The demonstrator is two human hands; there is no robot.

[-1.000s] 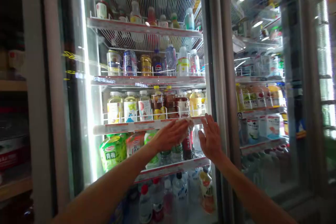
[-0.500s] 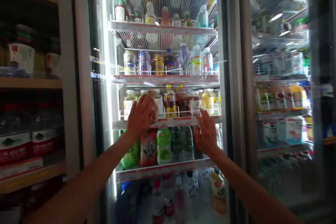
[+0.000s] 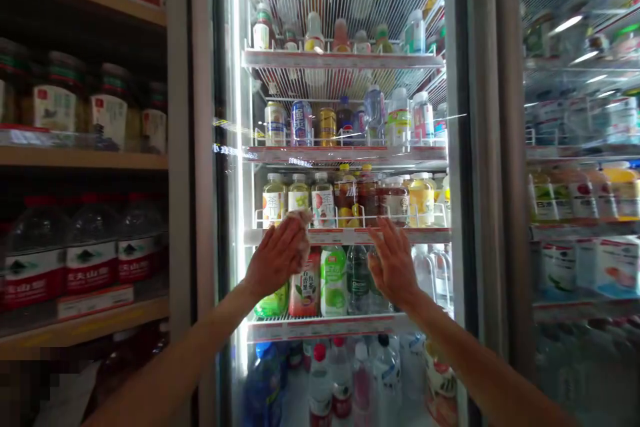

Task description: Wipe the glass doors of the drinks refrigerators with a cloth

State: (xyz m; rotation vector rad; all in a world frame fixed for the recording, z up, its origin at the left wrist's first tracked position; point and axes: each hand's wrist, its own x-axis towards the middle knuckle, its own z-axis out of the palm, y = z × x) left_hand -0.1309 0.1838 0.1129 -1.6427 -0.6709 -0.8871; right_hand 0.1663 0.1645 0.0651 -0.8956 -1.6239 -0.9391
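Note:
Both my hands rest against the glass door (image 3: 453,47) of a lit drinks fridge. My left hand (image 3: 276,259) is closed on a crumpled white cloth (image 3: 302,219) and presses it to the glass at the height of the third shelf's price rail (image 3: 350,236). My right hand (image 3: 393,265) lies flat on the glass with its fingers spread, a little right of the left hand. Behind the glass stand rows of juice bottles (image 3: 323,199), cans (image 3: 301,123) and water bottles (image 3: 358,271).
Wooden shelves on the left carry large water bottles with red labels (image 3: 85,253) and jars (image 3: 107,117) above them. A second fridge door (image 3: 575,200) stands to the right, with cartons and bottles inside. A grey door frame (image 3: 483,147) separates the two fridges.
My left hand with the cloth slid left across the glass, then slightly down. My right hand stayed on the glass. The view has shifted left, showing more of the wooden shelves.

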